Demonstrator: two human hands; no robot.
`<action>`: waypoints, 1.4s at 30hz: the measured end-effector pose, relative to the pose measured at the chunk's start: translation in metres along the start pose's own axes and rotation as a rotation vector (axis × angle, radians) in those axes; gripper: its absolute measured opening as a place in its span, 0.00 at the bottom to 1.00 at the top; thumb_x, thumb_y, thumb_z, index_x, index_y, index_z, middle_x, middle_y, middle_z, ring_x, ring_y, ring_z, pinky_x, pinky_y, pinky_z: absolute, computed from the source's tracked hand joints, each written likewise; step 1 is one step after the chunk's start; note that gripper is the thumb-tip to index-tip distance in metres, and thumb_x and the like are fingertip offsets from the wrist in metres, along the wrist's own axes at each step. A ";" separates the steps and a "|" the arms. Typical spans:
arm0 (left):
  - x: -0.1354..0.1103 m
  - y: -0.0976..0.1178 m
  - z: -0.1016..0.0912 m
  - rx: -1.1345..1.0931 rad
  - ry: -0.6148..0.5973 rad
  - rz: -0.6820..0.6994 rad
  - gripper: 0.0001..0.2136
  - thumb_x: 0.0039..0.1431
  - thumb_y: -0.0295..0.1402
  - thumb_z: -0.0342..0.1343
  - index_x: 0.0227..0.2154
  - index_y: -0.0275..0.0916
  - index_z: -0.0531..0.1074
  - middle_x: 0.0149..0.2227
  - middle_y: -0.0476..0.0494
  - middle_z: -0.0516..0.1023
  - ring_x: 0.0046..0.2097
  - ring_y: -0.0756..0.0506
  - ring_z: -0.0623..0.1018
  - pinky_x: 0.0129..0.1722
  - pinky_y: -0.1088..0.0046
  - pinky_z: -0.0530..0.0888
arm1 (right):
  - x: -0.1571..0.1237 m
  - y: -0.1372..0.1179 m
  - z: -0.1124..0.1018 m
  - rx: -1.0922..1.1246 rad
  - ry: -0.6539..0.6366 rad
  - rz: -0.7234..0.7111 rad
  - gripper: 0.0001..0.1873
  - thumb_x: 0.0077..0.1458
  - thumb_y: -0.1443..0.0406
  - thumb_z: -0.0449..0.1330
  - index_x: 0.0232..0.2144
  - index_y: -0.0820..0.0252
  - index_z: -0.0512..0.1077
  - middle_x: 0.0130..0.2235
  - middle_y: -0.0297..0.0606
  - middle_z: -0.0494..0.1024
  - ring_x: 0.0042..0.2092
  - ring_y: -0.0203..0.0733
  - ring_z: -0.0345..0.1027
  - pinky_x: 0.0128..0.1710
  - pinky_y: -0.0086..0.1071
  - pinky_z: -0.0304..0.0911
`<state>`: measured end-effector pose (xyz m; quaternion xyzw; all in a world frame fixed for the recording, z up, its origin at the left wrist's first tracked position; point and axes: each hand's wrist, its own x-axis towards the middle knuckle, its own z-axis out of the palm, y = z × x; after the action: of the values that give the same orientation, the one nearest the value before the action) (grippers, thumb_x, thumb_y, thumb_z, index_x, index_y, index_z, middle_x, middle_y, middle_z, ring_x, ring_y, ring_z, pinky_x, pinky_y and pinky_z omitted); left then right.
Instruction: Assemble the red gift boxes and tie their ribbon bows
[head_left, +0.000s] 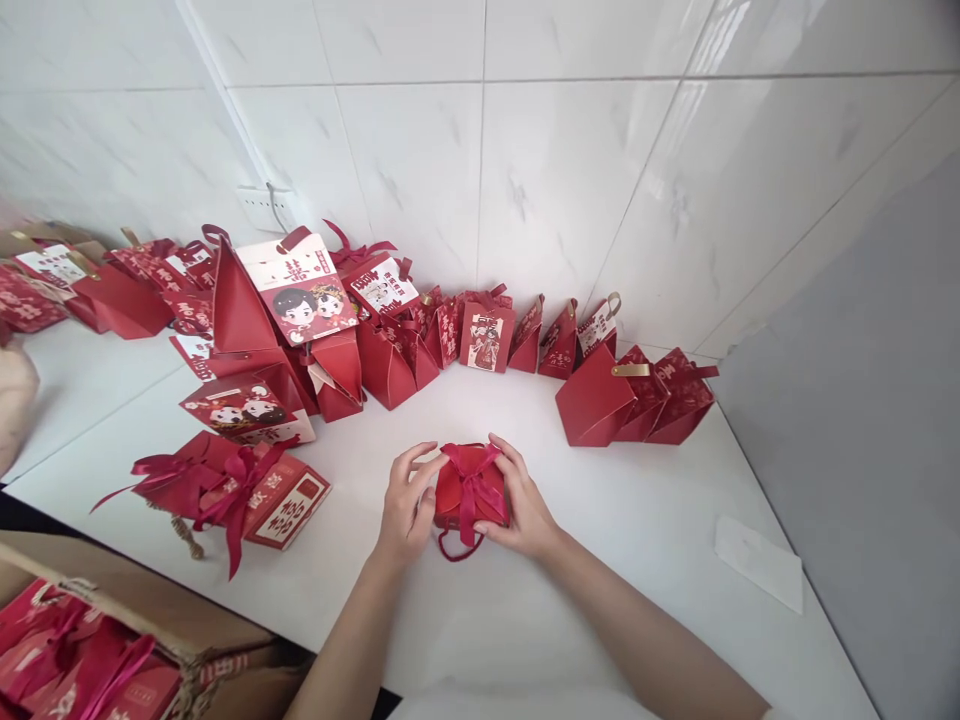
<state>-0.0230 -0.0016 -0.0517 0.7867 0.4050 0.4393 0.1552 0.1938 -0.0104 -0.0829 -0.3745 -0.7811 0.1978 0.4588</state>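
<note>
A small red gift box (pixel 456 487) with a crimson ribbon bow on top sits between my two hands over the white table. From its near side hangs a dark red cord handle (pixel 460 553). My left hand (pixel 409 500) is curled against the box's left side, fingertips at its upper left corner. My right hand (pixel 523 500) wraps the right side, with its thumb at the near edge and its fingers at the far corner. Left of my hands lie red boxes with ribbon bows (pixel 274 500) and a twisted rope handle.
Red gift boxes (pixel 487 335) stand in a row along the tiled wall, piled higher at the left. Several more boxes (pixel 596 400) stand at the right. An open carton (pixel 217 610) of red boxes is at lower left. A white card (pixel 759 563) lies right. Another person's hand (pixel 16 400) shows at far left.
</note>
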 end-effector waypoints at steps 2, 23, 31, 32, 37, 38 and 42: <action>0.001 0.003 -0.002 0.027 -0.043 0.012 0.20 0.65 0.28 0.41 0.56 0.44 0.67 0.60 0.37 0.63 0.61 0.38 0.64 0.55 0.53 0.69 | 0.000 0.000 0.000 -0.007 -0.003 0.002 0.49 0.54 0.41 0.56 0.67 0.56 0.43 0.68 0.52 0.45 0.68 0.58 0.44 0.62 0.54 0.57; -0.002 0.026 -0.007 0.101 -0.050 -0.106 0.14 0.63 0.29 0.50 0.50 0.45 0.72 0.56 0.41 0.69 0.57 0.40 0.70 0.55 0.59 0.71 | -0.001 -0.005 -0.005 -0.040 -0.015 0.030 0.44 0.53 0.43 0.59 0.63 0.55 0.52 0.68 0.53 0.46 0.67 0.59 0.49 0.60 0.53 0.60; -0.007 0.040 0.013 -0.072 0.072 -0.297 0.16 0.66 0.32 0.45 0.55 0.44 0.65 0.54 0.40 0.70 0.56 0.42 0.71 0.54 0.60 0.72 | -0.003 -0.003 -0.001 -0.114 0.011 -0.001 0.53 0.54 0.42 0.57 0.69 0.57 0.34 0.68 0.54 0.45 0.69 0.59 0.43 0.61 0.56 0.59; -0.009 0.039 0.017 -0.100 0.101 -0.315 0.16 0.67 0.33 0.44 0.55 0.44 0.65 0.55 0.39 0.70 0.56 0.42 0.71 0.53 0.60 0.72 | -0.003 -0.003 -0.001 -0.113 0.011 -0.006 0.53 0.54 0.42 0.57 0.69 0.56 0.34 0.68 0.54 0.45 0.69 0.59 0.43 0.61 0.56 0.59; -0.016 0.032 0.026 -0.176 0.181 -0.377 0.16 0.67 0.37 0.45 0.55 0.43 0.66 0.56 0.39 0.70 0.57 0.41 0.71 0.55 0.60 0.71 | 0.000 -0.002 -0.001 -0.075 0.010 -0.005 0.52 0.55 0.42 0.56 0.69 0.56 0.35 0.68 0.53 0.44 0.69 0.58 0.42 0.61 0.55 0.58; -0.017 0.031 0.027 -0.181 0.181 -0.383 0.16 0.67 0.37 0.45 0.55 0.43 0.66 0.56 0.39 0.70 0.58 0.41 0.71 0.55 0.60 0.70 | 0.000 -0.002 -0.001 -0.073 0.010 -0.005 0.52 0.55 0.42 0.56 0.69 0.56 0.35 0.68 0.53 0.44 0.69 0.58 0.42 0.62 0.54 0.58; -0.024 0.025 0.030 -0.185 0.156 -0.395 0.19 0.68 0.38 0.45 0.59 0.44 0.63 0.60 0.39 0.68 0.61 0.40 0.69 0.59 0.56 0.67 | -0.002 0.000 0.000 -0.097 -0.003 -0.012 0.54 0.55 0.43 0.57 0.69 0.55 0.32 0.69 0.52 0.40 0.70 0.58 0.41 0.61 0.56 0.58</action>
<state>0.0073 -0.0323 -0.0666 0.6383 0.5200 0.4950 0.2779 0.1942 -0.0118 -0.0835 -0.3914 -0.7928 0.1574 0.4399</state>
